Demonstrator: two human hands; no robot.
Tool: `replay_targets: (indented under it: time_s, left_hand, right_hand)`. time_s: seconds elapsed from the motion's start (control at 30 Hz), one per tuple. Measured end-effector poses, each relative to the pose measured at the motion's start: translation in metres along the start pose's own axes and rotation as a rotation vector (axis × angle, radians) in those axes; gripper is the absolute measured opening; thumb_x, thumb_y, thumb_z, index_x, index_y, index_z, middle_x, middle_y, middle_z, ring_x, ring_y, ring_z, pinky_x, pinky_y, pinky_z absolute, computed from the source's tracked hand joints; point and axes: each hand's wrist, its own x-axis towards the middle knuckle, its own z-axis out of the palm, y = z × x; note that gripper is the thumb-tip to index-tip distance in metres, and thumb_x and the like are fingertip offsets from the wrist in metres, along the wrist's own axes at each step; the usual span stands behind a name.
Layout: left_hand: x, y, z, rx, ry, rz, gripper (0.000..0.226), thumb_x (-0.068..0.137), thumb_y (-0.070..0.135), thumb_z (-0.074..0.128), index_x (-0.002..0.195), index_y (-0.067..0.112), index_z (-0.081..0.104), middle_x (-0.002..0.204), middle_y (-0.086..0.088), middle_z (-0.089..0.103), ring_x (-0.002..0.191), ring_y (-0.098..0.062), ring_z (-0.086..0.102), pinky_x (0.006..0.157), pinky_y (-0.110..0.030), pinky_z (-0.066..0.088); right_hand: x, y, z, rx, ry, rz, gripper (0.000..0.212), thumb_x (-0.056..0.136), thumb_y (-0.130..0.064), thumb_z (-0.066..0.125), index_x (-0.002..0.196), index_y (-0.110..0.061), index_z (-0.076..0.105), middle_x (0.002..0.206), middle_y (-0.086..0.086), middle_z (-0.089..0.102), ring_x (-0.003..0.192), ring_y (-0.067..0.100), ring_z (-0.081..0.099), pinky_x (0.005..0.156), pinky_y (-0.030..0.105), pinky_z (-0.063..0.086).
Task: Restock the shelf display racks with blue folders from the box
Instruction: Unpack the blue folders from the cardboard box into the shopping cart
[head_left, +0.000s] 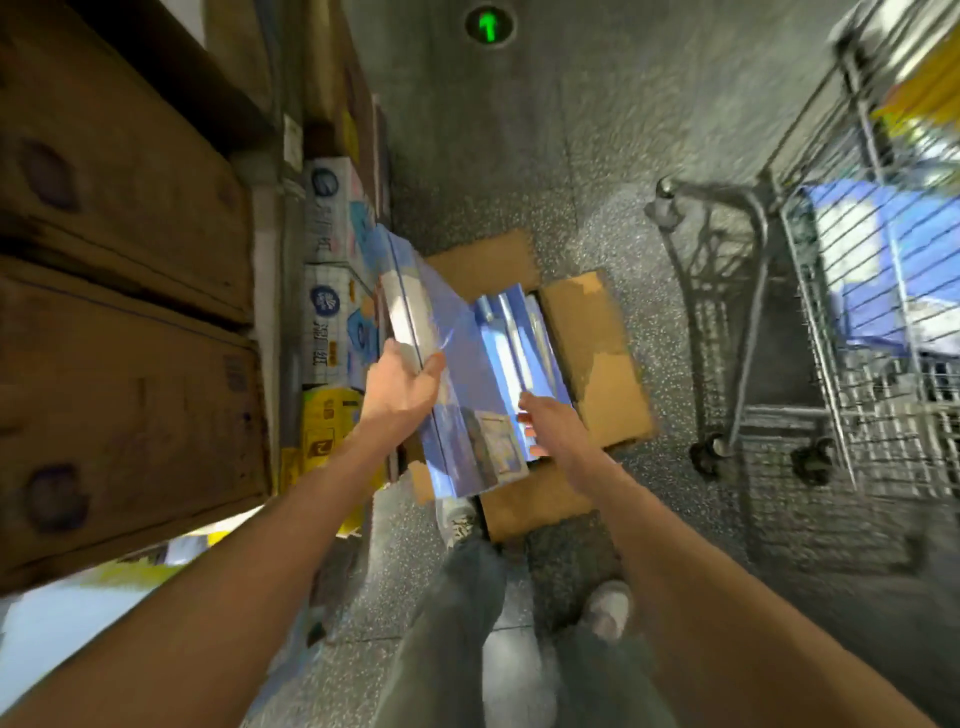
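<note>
The person is standing over an open cardboard box (592, 353) that is lying on the speckled floor (519, 130) just right of the frame's centre, its flaps splayed outward. More blue folders (511, 332) are showing inside it. The left hand (402, 387), just left of centre, is gripping a shiny pack of blue folders (457, 415), with the thumb lying across the upper face and the fingers hidden underneath. The pack is being held tilted above the near left part of the box. The right hand (548, 421), a little towards 4 o'clock of centre, is reaching to the pack's right edge; its fingertips are meeting the edge, but blur is hiding whether they are gripping it or only touching. At 9 o'clock, large brown cartons (119, 208) are sitting stacked on shelving, and beside them towards the centre white-and-blue product packs (330, 260) are standing above yellow ones (327, 421). At 3 o'clock a wire shopping cart (810, 291) is standing on the floor, holding something blue. At 12 o'clock a green arrow (488, 25) is glowing on the floor. At 6 o'clock the person's legs and light shoes (610, 608) are showing.
</note>
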Motion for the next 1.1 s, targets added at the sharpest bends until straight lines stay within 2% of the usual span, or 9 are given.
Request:
replay_targets:
  time_s: [0.1, 0.23, 0.33, 0.5, 0.57, 0.63, 0.8, 0.97, 1.1]
  left_hand:
    - [-0.044, 0.044, -0.013, -0.074, -0.012, 0.092, 0.052, 0.096, 0.040, 0.064, 0.123, -0.003, 0.053, 0.113, -0.016, 0.064, 0.104, -0.032, 0.059, 0.083, -0.036, 0.044]
    - [-0.118, 0.102, -0.018, -0.159, -0.016, 0.175, 0.031, 0.093, 0.033, 0.069, 0.097, 0.006, 0.055, 0.085, 0.000, 0.057, 0.084, -0.021, 0.055, 0.070, -0.031, 0.039]
    - [-0.184, 0.139, -0.014, -0.169, -0.004, 0.260, 0.030, 0.092, 0.035, 0.071, 0.083, 0.012, 0.054, 0.083, -0.005, 0.061, 0.082, -0.028, 0.059, 0.075, -0.041, 0.048]
    - [-0.283, 0.189, 0.011, -0.261, -0.045, 0.388, 0.052, 0.077, 0.049, 0.070, 0.107, 0.007, 0.067, 0.104, -0.014, 0.074, 0.095, -0.029, 0.071, 0.086, -0.048, 0.058]
    - [-0.318, 0.208, 0.023, -0.339, -0.104, 0.420, 0.028, 0.089, 0.030, 0.073, 0.108, 0.009, 0.069, 0.102, -0.007, 0.075, 0.092, -0.023, 0.072, 0.082, -0.038, 0.059]
    - [-0.344, 0.224, 0.038, -0.386, -0.156, 0.456, 0.016, 0.096, 0.016, 0.067, 0.109, 0.008, 0.069, 0.096, -0.005, 0.075, 0.085, -0.018, 0.071, 0.074, -0.030, 0.058]
    - [-0.390, 0.262, 0.071, -0.464, -0.284, 0.476, 0.017, 0.098, 0.015, 0.063, 0.108, 0.003, 0.070, 0.094, -0.011, 0.074, 0.080, -0.020, 0.068, 0.075, -0.033, 0.057]
    - [-0.411, 0.298, 0.101, -0.494, -0.348, 0.465, 0.021, 0.098, 0.021, 0.063, 0.108, 0.004, 0.070, 0.093, -0.010, 0.075, 0.081, -0.022, 0.069, 0.083, -0.040, 0.057]
    - [-0.405, 0.326, 0.122, -0.451, -0.413, 0.475, 0.028, 0.098, 0.030, 0.064, 0.113, 0.006, 0.067, 0.104, -0.014, 0.076, 0.090, -0.028, 0.072, 0.091, -0.050, 0.055]
  right_hand:
    - [-0.052, -0.002, -0.038, -0.075, 0.071, -0.088, 0.044, 0.104, -0.039, 0.046, 0.097, 0.002, 0.062, 0.096, 0.018, 0.062, 0.091, 0.028, 0.056, 0.086, 0.039, 0.045]
    - [-0.110, 0.015, -0.100, -0.051, 0.115, -0.149, 0.043, 0.102, -0.040, 0.047, 0.118, -0.002, 0.061, 0.117, 0.016, 0.065, 0.103, 0.031, 0.060, 0.086, 0.037, 0.044]
    - [-0.164, 0.035, -0.145, 0.039, 0.125, -0.173, 0.027, 0.099, -0.045, 0.051, 0.103, -0.018, 0.058, 0.108, 0.008, 0.061, 0.097, 0.025, 0.057, 0.084, 0.035, 0.046]
    - [-0.173, 0.108, -0.218, 0.027, 0.105, -0.235, 0.083, 0.066, -0.096, 0.046, 0.101, -0.023, 0.063, 0.099, 0.003, 0.064, 0.095, 0.025, 0.065, 0.065, 0.031, 0.038]
    - [-0.200, 0.123, -0.242, 0.068, 0.118, -0.242, 0.071, 0.077, -0.087, 0.048, 0.095, -0.019, 0.060, 0.087, -0.001, 0.062, 0.074, 0.016, 0.059, 0.060, 0.028, 0.038]
    - [-0.250, 0.131, -0.264, 0.151, 0.172, -0.257, 0.071, 0.082, -0.079, 0.050, 0.102, -0.011, 0.057, 0.100, 0.003, 0.063, 0.083, 0.017, 0.060, 0.074, 0.030, 0.046]
    - [-0.285, 0.177, -0.336, 0.414, 0.217, -0.258, 0.104, 0.048, -0.085, 0.073, 0.117, -0.007, 0.071, 0.108, 0.017, 0.074, 0.101, 0.035, 0.071, 0.093, 0.055, 0.054]
    - [-0.332, 0.193, -0.392, 0.631, 0.220, -0.308, 0.049, 0.085, -0.042, 0.075, 0.117, -0.005, 0.071, 0.109, 0.025, 0.072, 0.103, 0.046, 0.066, 0.092, 0.066, 0.050]
    - [-0.340, 0.191, -0.426, 0.744, 0.264, -0.303, 0.025, 0.089, -0.022, 0.073, 0.106, -0.004, 0.067, 0.106, 0.023, 0.073, 0.084, 0.038, 0.072, 0.061, 0.050, 0.060]
